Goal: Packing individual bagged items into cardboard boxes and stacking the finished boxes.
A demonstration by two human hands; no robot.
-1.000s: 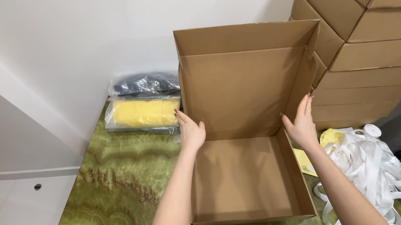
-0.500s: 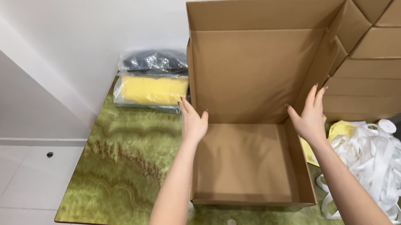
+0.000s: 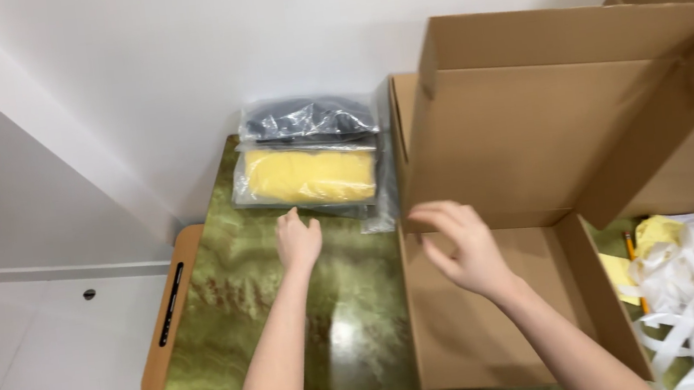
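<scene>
- Yellow garment in its clear bag (image 3: 310, 176), the pack nearest my reach, lies at the far end of the green marbled table (image 3: 239, 320), on top of a dark bagged one (image 3: 308, 119)
- I judge it soft, light, slippery; best pinched at the near edge
- My left hand (image 3: 298, 242) is open and empty, just short of it
- My right hand (image 3: 462, 251) hovers, fingers loosely spread, over the open cardboard box (image 3: 501, 325)
- A second ago both hands held the box walls; now both are off

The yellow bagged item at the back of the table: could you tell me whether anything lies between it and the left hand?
Nothing visible does. The left hand hovers over bare green table just in front of the yellow bagged item. The dark bagged item lies behind it, and the open cardboard box stands off to the right.
</scene>
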